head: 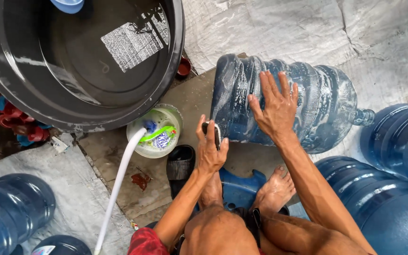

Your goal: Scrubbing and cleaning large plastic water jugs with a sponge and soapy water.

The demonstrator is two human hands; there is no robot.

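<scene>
Nearest me I see bare knees and two bare feet [275, 189] resting on a low blue stool [239, 189], with a black sandal [180, 167] just left of it. My left hand [209, 147] is closed around a small dark scrubber [212, 130], pressed against the near end of the soapy blue water jug [327, 106], which lies on its side at centre right, neck pointing right. My right hand [276, 107] lies flat on the jug's flank, fingers spread, gripping nothing. Left of the hands, a white hose [119, 182] runs into a small pale tub [157, 132]. More blue jugs [393, 198] lie near left and right. Farther left stands a large black water barrel [79, 61].
</scene>
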